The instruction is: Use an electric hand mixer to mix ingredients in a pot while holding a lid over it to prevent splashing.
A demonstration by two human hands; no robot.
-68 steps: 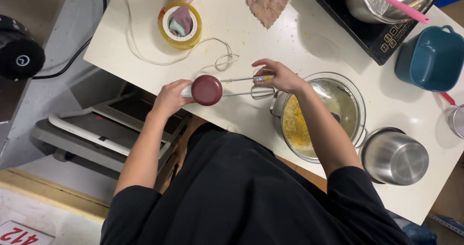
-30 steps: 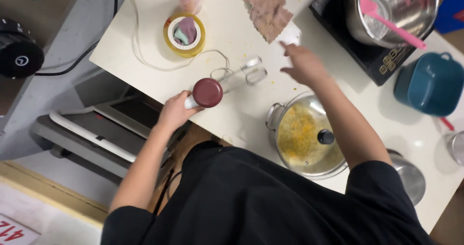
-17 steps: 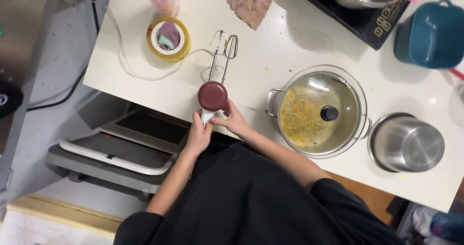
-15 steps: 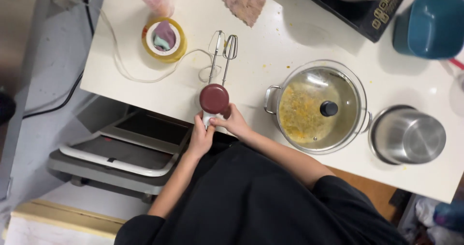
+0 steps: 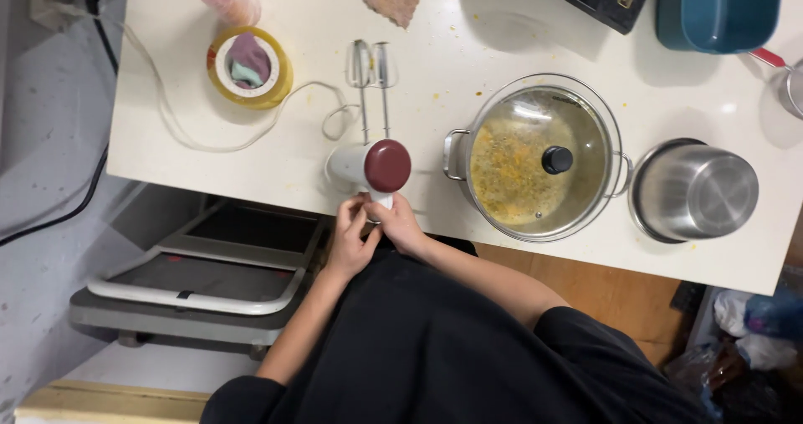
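A yellow tape roll (image 5: 249,68) sits at the far left of the white table (image 5: 535,31), with a thin white cord (image 5: 180,127) looping from there toward the centre. Right of it lies the hand mixer (image 5: 368,166), white with a dark red end cap, at the near edge of the table. Its two metal beaters (image 5: 372,77) point away toward the far side, so its long axis runs near to far, with the handle end closest to the person.

The left hand (image 5: 347,240) and right hand (image 5: 399,226) meet at that near end, touching each other. The fingers of both curl around the mixer's white base just below the red cap, in a closed grip. Both hands are equally close; the right sits a touch farther onto the table.

To the right stands a glass-lidded pot (image 5: 539,160) with yellowish contents, then a steel bowl (image 5: 694,191), both apart from the hands.
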